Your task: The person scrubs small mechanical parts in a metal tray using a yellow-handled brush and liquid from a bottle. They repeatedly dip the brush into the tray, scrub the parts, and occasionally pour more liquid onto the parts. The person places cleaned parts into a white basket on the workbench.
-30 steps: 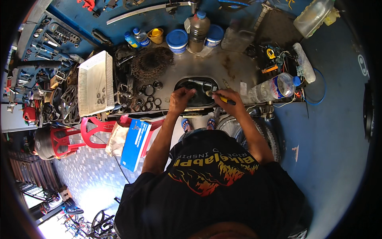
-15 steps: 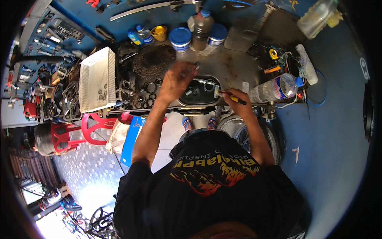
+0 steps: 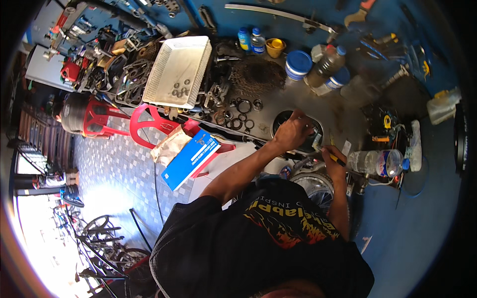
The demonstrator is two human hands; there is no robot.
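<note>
A dark oval metal part (image 3: 284, 119) lies on the grimy workbench (image 3: 348, 116) in front of me. My left hand (image 3: 293, 132) rests on top of it with the fingers curled over its rim. My right hand (image 3: 332, 158) is at the part's near right edge and grips a thin yellow-handled tool (image 3: 338, 160), whose tip points at the part under my left hand. What the tip touches is hidden by my fingers.
A white basket (image 3: 179, 69) holding a few rings, loose metal rings (image 3: 243, 107), a sprocket cluster (image 3: 256, 77), blue-lidded jars (image 3: 298, 63) and a brown bottle (image 3: 328, 62) crowd the bench. A water bottle (image 3: 377, 162) lies right. A blue box (image 3: 191, 159), red stool (image 3: 149, 126) and wheel (image 3: 313, 185) stand below.
My left hand lifted toward the far left of the oval part half a second ago and is now back down on it. My right hand stayed at the part's edge with the tool.
</note>
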